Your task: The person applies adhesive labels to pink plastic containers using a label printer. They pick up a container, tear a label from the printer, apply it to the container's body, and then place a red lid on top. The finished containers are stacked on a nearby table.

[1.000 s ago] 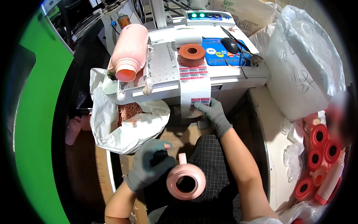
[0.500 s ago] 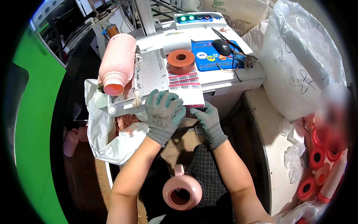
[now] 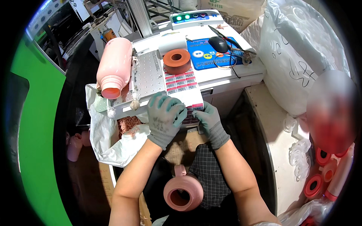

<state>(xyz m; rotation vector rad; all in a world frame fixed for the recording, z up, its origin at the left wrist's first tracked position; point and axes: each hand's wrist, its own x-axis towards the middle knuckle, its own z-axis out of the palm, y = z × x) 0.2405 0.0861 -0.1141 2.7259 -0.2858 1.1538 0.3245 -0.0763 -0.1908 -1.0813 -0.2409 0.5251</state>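
Observation:
Both my hands wear grey gloves with green fingertips. At the near edge of the white worktable, my left hand (image 3: pixel 166 117) is closed, its curled fingers on the left side of a label sheet (image 3: pixel 184 98). My right hand (image 3: pixel 209 122) pinches the sheet's right edge between thumb and fingers. Rows of red and white labels run up the sheet to an orange-brown tape roll (image 3: pixel 176 62) that lies on it. The parts under my fingers are hidden. A pink handled jug (image 3: pixel 195 186), its round mouth up, rests in my lap.
A large pink bottle (image 3: pixel 115 62) lies on the perforated metal plate (image 3: pixel 149 71) at left. Behind the tape is a white paper roll (image 3: pixel 172 44). Pliers and a mouse (image 3: pixel 218 44) lie on a blue pad (image 3: pixel 200 62). Red-rimmed rings (image 3: pixel 313 185) and a white sack (image 3: pixel 290 64) are at right.
The label sheet has slid toward me, showing more label rows below the tape roll. My hands stay at the table edge with their grip much the same. The view has turned slightly.

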